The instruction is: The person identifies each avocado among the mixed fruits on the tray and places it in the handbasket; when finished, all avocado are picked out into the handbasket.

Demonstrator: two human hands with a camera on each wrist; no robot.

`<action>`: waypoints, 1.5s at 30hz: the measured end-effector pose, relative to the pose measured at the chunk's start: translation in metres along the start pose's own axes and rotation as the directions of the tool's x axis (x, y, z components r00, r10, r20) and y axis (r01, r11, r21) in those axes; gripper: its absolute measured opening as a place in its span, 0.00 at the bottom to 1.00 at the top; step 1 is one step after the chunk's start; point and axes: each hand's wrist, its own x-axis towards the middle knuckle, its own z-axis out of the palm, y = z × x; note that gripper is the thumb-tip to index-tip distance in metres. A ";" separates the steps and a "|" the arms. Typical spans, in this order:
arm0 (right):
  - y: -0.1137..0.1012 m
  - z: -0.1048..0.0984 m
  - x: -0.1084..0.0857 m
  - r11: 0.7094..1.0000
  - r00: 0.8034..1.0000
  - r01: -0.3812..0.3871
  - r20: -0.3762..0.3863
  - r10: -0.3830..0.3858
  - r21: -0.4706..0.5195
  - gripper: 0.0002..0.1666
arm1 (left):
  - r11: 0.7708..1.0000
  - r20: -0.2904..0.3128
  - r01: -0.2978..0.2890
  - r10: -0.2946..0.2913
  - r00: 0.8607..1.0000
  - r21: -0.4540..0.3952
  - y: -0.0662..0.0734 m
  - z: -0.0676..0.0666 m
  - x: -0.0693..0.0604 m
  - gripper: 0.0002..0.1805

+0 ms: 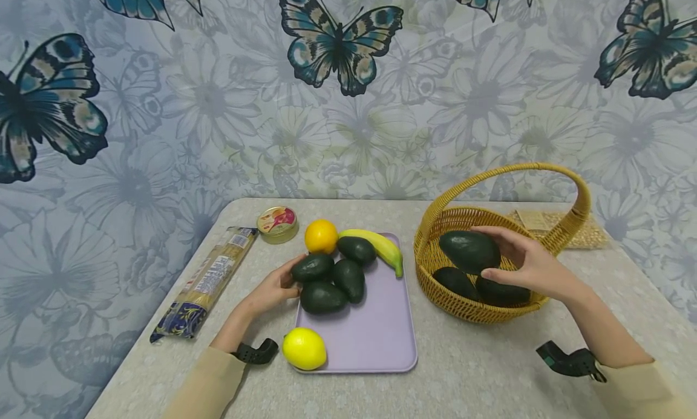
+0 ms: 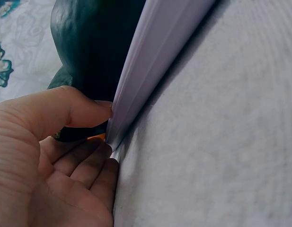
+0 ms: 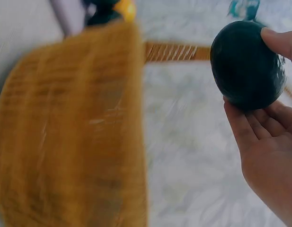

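Note:
My right hand [image 1: 530,265] grips a dark green avocado [image 1: 469,251] between thumb and fingers, above the wicker basket [image 1: 463,307]. Below it, two more avocados [image 1: 502,293] lie in that basket. In the right wrist view, the held avocado [image 3: 247,66] is apart from the basket wall. My left hand [image 1: 272,289] is at the left edge of the lilac tray [image 1: 376,340], its thumb and curled fingers at the rim [image 2: 129,90]. Beside that hand, several avocados [image 1: 323,297] are grouped on the tray.
An orange [image 1: 321,236] and a banana [image 1: 383,250] are at the tray's far end; a lemon [image 1: 304,349] lies at its near left corner. Left of the tray are a pasta packet [image 1: 215,277] and a round tin [image 1: 278,225]. A woven mat [image 1: 588,236] lies behind the basket, whose tall handle [image 1: 536,167] arches up.

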 end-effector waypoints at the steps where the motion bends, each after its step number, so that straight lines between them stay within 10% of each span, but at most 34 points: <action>1: 0.005 -0.004 -0.002 0.999 0.999 -0.030 -0.011 0.030 -0.021 0.39 | 1.000 -0.001 -0.001 0.001 1.000 0.000 0.000 0.000 0.000 0.44; 21: 0.069 -0.036 -0.019 0.902 0.928 -0.372 -0.123 0.353 -0.219 0.40 | 1.000 0.013 -0.024 0.024 1.000 -0.007 0.001 0.000 -0.001 0.44; 45: 0.090 -0.029 -0.005 0.836 0.894 -0.445 -0.099 0.438 -0.321 0.43 | 1.000 0.004 -0.012 0.012 1.000 0.010 -0.001 -0.001 0.000 0.44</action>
